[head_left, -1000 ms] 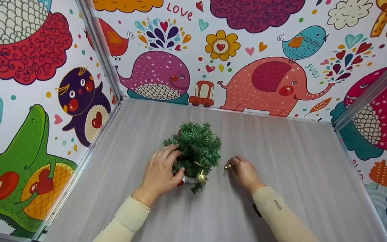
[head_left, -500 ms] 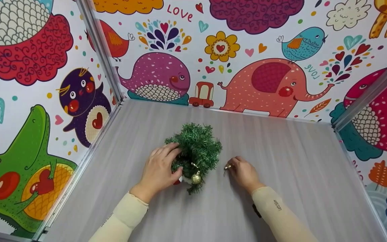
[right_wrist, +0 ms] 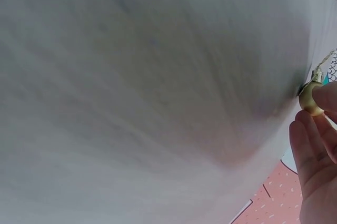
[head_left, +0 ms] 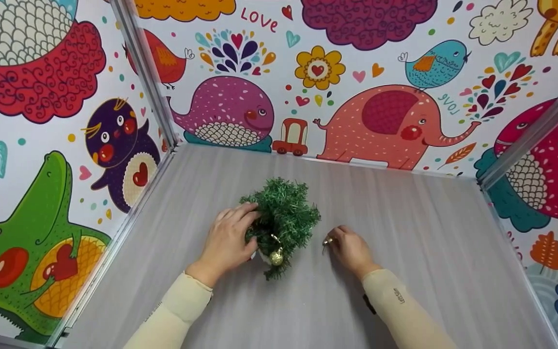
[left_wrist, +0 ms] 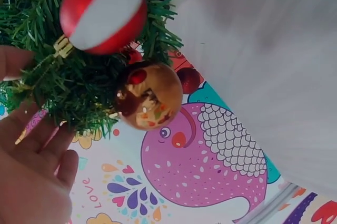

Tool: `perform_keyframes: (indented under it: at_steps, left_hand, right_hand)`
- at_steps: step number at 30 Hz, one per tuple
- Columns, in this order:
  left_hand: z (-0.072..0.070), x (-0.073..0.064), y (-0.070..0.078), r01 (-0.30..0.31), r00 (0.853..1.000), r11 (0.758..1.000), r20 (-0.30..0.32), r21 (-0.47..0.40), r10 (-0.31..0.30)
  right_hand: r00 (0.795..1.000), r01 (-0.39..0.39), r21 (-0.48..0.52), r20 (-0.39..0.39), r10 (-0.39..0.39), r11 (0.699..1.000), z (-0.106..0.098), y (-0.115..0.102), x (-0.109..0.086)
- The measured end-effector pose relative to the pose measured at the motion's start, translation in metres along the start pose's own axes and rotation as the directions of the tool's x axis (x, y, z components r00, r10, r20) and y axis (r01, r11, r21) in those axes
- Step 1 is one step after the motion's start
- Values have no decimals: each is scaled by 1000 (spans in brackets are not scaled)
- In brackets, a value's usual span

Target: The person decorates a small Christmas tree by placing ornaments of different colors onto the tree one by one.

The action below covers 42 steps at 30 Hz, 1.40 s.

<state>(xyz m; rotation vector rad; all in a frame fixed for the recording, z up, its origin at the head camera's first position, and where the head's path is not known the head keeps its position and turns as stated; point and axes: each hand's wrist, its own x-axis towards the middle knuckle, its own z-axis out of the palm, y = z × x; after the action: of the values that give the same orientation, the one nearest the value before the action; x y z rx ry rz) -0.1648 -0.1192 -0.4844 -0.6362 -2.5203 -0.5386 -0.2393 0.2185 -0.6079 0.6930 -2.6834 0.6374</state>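
A small green artificial Christmas tree (head_left: 286, 213) stands on the grey table, its top seen from above. My left hand (head_left: 226, 237) grips its left side, thumb and fingers in the branches. A gold bauble (head_left: 276, 257) hangs on the tree's near side. In the left wrist view, a red-and-white bauble (left_wrist: 103, 12) and a shiny copper-gold bauble (left_wrist: 149, 96) hang from the branches, close to my fingers (left_wrist: 52, 145). To the right of the tree, my right hand (head_left: 351, 249) pinches a small gold bauble (right_wrist: 310, 99) by its body, low over the table, its string loop pointing away from the fingers.
The grey wood-grain table (head_left: 405, 218) runs to printed cartoon walls (head_left: 371, 126) at the back and both sides. Metal corner posts (head_left: 146, 72) stand where the walls meet. A dark red bauble (left_wrist: 188, 80) also shows on the tree's edge.
The tree has turned under my left hand, so its hanging gold bauble has shifted left and the red-and-white patch near my thumb is mostly hidden. My right hand has barely moved.
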Motion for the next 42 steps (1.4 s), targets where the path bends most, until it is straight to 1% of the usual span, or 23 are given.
perform_keyframes:
  at_steps: [8, 15, 19, 26, 32, 36, 42]
  left_hand:
    - [-1, 4, -5, 17, 999, 999, 27, -32, -17]
    - [0, 9, -13, -31, 1000, 998, 1, -60, 31]
    - [1, 11, -17, -45, 999, 997, -7, -70, 44]
    - [3, 15, -23, -89, 995, 993, -51, -82, 85]
    - [3, 18, -25, -85, 996, 992, -40, -93, 82]
    - [3, 19, -27, -93, 995, 990, -43, -105, 88]
    - [3, 21, -28, -110, 993, 989, -47, -96, 106]
  right_hand:
    - [1000, 6, 7, -10, -6, 1000, 2, 2, -1]
    - [1000, 14, 15, -6, -14, 1000, 2, 1, -1]
    - [1000, 10, 23, -10, -9, 1000, 2, -1, -1]
    - [1000, 5, 22, -12, -5, 1000, 1, -1, -1]
    - [1000, 15, 25, -16, -15, 1000, 1, -2, -1]
    - [1000, 22, 17, -22, -22, 1000, 2, -2, -2]
    - [999, 37, 0, -22, -37, 999, 2, 1, -2]
